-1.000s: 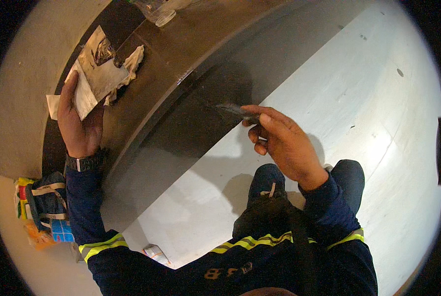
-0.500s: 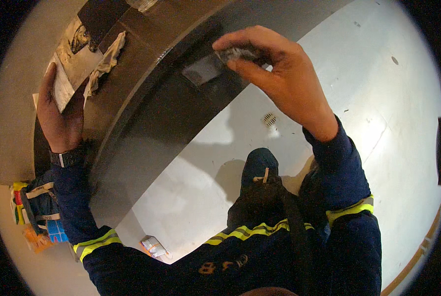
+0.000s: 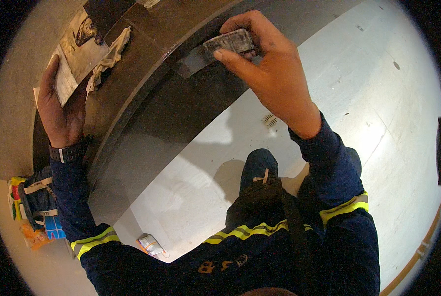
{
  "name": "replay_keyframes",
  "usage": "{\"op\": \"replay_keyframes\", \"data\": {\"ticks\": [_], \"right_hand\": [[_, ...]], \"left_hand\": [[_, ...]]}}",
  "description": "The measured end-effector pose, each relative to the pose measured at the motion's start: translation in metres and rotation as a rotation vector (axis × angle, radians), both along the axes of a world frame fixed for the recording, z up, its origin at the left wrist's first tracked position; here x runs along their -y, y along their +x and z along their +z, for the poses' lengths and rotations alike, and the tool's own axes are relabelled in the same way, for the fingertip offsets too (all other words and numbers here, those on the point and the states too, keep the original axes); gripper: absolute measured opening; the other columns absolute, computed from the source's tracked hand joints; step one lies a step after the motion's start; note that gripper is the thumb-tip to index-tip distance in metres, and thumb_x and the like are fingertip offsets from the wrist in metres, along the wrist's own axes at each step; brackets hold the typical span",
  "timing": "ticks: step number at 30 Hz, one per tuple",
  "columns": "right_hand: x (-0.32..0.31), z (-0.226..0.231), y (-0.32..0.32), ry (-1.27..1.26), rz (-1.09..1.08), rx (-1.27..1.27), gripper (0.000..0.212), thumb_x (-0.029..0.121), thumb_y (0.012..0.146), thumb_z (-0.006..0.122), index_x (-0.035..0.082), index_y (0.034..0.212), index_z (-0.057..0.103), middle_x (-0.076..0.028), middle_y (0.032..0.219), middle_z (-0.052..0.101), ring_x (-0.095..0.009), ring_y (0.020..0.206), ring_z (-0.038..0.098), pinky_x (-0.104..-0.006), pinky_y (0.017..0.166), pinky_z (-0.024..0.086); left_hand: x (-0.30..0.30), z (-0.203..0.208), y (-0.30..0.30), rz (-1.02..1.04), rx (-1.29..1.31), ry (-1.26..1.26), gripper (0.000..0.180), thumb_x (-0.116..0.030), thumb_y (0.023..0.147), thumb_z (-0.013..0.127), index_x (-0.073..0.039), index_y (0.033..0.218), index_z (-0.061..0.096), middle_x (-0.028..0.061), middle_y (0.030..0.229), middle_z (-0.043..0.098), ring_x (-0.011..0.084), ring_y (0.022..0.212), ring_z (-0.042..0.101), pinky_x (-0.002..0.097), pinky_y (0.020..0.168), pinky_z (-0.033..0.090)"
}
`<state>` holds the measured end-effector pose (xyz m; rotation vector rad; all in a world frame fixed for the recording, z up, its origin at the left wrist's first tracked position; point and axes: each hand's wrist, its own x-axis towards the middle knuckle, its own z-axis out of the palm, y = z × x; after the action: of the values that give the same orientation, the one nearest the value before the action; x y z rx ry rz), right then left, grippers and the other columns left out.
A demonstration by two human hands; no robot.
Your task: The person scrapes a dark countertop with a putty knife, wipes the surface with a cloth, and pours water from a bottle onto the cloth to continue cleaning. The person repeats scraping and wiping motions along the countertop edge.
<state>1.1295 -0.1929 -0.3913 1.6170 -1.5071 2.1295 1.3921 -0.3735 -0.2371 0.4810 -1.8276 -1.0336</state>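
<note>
Head view: right hand (image 3: 275, 71), fingers clamped on smudged dark-grey rectangular block (image 3: 233, 41), near dark-brown bench (image 3: 144, 56) (contact unclear); left hand (image 3: 64, 118) pinches stained off-white sheet (image 3: 93, 55). Flat, steady hold probably best.

Some indoor work spot, tbh can't tell if it's a kitchen, a shop or what. There's a long dark-brown counter with thin seams (image 3: 163, 30), a pale smooth floor (image 3: 373, 106) with a small slotted pale grate (image 3: 270, 120), plus navy workwear with yellow reflective bands (image 3: 343, 208).
</note>
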Motion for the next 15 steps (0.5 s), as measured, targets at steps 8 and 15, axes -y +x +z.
{"op": "replay_keyframes", "data": {"ticks": [8,15], "right_hand": [[-0.006,0.014,-0.002,0.088,-0.101,-0.056,0.036,0.01,0.081,0.072,0.003,0.107,0.047,-0.025,0.084,0.064,-0.045,0.084,0.065,-0.0477,0.072,0.051],[-0.017,0.019,-0.002,0.072,-0.259,-0.127,0.03,0.006,0.081,0.069,0.002,0.102,0.049,-0.026,0.087,0.065,-0.046,0.085,0.064,-0.0462,0.072,0.052]], "left_hand": [[-0.014,-0.01,-0.008,0.322,0.39,-0.549,0.043,0.005,0.095,0.053,0.002,0.137,0.045,0.0184,0.144,0.046,0.0288,0.128,0.051,0.0419,0.107,0.046],[-0.024,0.001,-0.018,0.131,-0.04,0.09,0.041,-0.008,0.1,0.048,0.002,0.139,0.044,0.0195,0.144,0.046,0.0316,0.132,0.047,0.0447,0.11,0.042]]}}
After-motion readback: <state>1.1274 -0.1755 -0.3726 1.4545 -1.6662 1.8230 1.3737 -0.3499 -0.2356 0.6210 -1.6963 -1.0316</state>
